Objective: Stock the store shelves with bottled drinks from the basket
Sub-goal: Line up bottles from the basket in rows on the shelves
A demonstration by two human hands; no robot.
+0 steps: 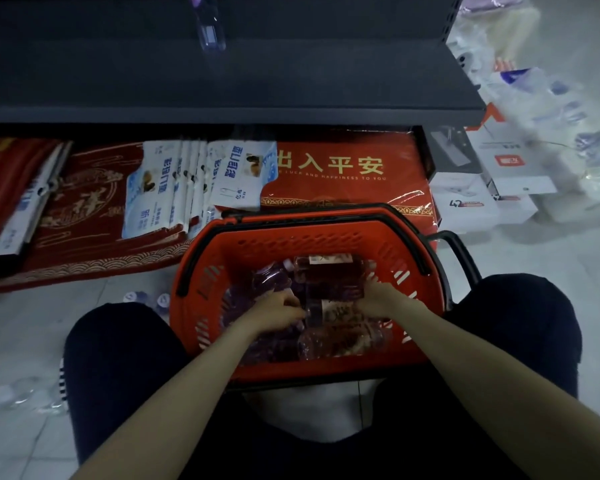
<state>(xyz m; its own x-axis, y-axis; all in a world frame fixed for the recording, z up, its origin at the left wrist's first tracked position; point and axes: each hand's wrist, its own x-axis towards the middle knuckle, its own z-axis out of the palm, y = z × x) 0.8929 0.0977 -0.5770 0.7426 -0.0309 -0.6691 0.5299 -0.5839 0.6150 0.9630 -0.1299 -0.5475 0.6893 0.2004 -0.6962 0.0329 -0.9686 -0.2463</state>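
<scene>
A red plastic basket (416, 271) with black handles stands on the floor between my knees. Several clear bottles of purple drink (329, 341) lie in it. Both my hands are down inside the basket. My left hand (278, 311) has its fingers curled round a bottle near the basket's middle. My right hand (378, 299) grips another bottle (329, 282) just to the right. One bottle (210, 27) stands upright on the dark shelf (291, 84) above.
Under the shelf lie red doormats (343, 168) and white packets (160, 188). White boxes (465, 202) and wrapped tissue packs (551, 109) crowd the floor at right. Loose clear bottles (18, 396) lie on the tiles at left, with bottle caps (146, 299) showing beside the basket.
</scene>
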